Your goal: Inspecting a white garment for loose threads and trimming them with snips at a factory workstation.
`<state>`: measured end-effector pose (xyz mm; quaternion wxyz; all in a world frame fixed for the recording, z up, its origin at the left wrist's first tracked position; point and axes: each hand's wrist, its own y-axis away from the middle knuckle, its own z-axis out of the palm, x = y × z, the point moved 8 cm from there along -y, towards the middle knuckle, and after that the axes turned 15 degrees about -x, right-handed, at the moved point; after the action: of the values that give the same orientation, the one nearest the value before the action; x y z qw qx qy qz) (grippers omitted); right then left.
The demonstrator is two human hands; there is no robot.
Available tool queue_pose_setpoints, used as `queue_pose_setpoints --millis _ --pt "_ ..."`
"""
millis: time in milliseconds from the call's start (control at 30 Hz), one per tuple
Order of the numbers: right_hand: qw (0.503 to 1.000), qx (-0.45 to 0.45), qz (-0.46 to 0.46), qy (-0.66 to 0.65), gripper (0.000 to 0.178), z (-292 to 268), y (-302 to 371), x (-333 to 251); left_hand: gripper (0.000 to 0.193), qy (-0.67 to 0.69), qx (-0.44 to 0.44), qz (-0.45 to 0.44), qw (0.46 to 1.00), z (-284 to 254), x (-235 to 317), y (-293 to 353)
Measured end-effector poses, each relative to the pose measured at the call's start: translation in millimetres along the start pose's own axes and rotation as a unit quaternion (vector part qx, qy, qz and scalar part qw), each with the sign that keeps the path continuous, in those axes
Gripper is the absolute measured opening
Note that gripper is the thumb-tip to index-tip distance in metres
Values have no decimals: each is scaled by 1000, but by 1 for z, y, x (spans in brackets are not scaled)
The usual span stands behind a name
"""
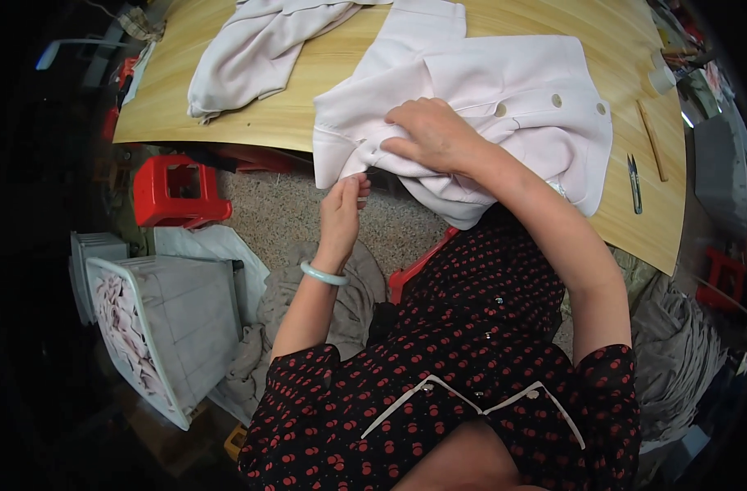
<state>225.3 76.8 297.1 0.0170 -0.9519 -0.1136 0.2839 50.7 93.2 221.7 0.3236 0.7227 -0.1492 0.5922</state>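
A pale pink jacket [504,69] with large round buttons lies bunched on the wooden table, and part of it hangs over the near edge. At its hanging left corner, my left hand [343,211] pinches the cloth's edge between closed fingers. My right hand [441,137] rests on top of the jacket, a little farther in, with thumb and forefinger apart. The cloth gathers in folds between the two hands. Its other fingers are partly hidden behind the hand. A pale bangle [324,275] circles my left wrist.
More pale pink cloth [247,65] lies at the table's far left. Thread snips [634,184] and a wooden stick [652,141] are on the table [627,221] at right. A red stool [157,192], a grey bin [181,311] of cloth and grey fabric [361,286] stand below.
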Motion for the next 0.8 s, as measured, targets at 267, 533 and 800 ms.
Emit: queue_pose_setpoints --millis 267,533,800 --pt "998 3 -39 53 22 7 18 -36 36 152 95 -6 984 -13 -11 -6" --pt "998 -21 -32 42 11 22 14 -52 26 -305 230 189 905 -44 49 4" --pt "997 20 -57 54 8 26 16 -48 22 -268 43 215 938 4 67 12"
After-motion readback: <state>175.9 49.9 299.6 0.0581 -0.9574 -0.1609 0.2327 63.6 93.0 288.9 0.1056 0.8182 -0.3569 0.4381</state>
